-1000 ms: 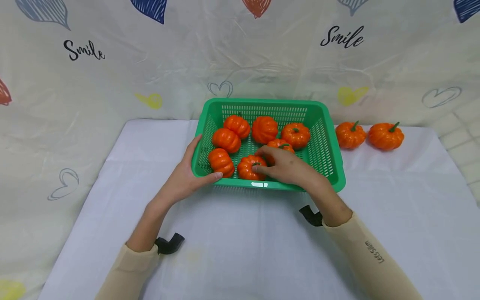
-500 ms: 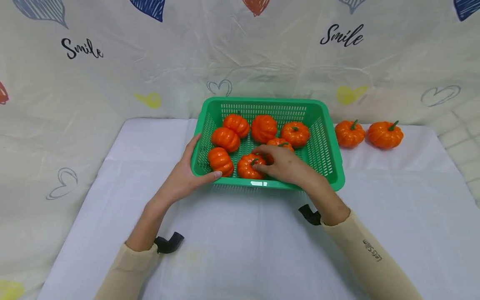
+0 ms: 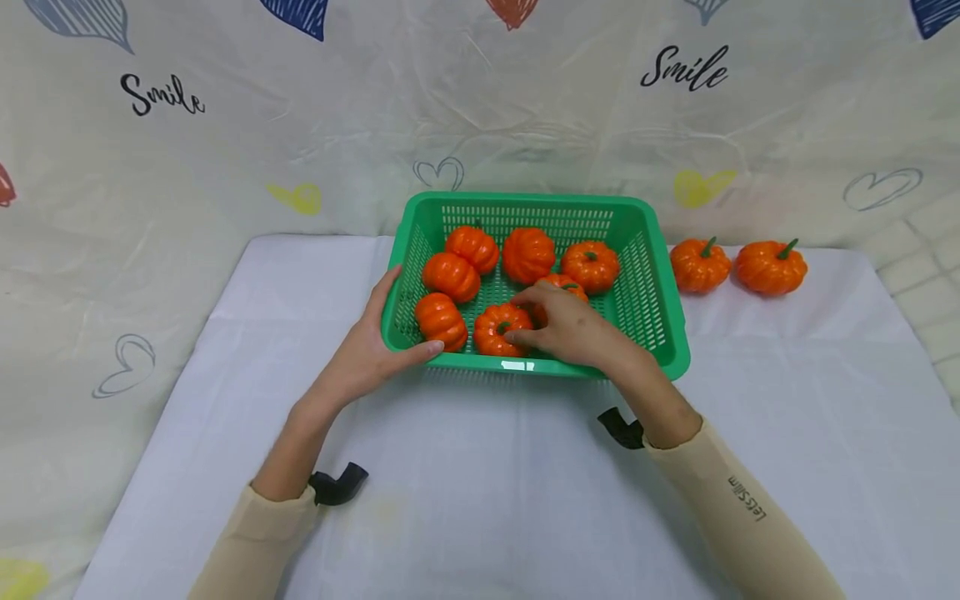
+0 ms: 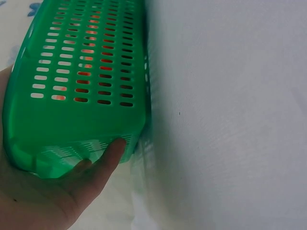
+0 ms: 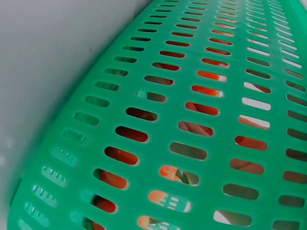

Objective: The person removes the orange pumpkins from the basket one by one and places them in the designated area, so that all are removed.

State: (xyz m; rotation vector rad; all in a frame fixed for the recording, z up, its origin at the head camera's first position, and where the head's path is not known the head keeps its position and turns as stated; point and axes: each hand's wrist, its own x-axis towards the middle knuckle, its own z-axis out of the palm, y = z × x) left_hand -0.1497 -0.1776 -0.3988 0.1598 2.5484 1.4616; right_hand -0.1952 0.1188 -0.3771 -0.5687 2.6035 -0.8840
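Note:
A green plastic basket (image 3: 525, 199) with slotted walls stands at the back middle of the table, with several small orange pumpkins inside. My left hand (image 3: 363, 354) grips its front left corner, thumb on the front rim and fingers along the left side. In the left wrist view that hand (image 4: 67, 191) reaches around the slotted basket wall (image 4: 76, 115). Inside the basket, my right hand (image 3: 577, 329) holds a pumpkin (image 3: 495, 331) near the front wall, thumb by its green stem. Another pumpkin (image 3: 572, 287) is partly hidden behind this hand. The basket wall (image 5: 158, 134) fills most of the right wrist view.
Two more pumpkins with green stems, a nearer one (image 3: 699, 268) and a farther one (image 3: 772, 268), sit on the white tablecloth (image 3: 480, 500) right of the basket. A printed curtain (image 3: 337, 125) hangs right behind the table.

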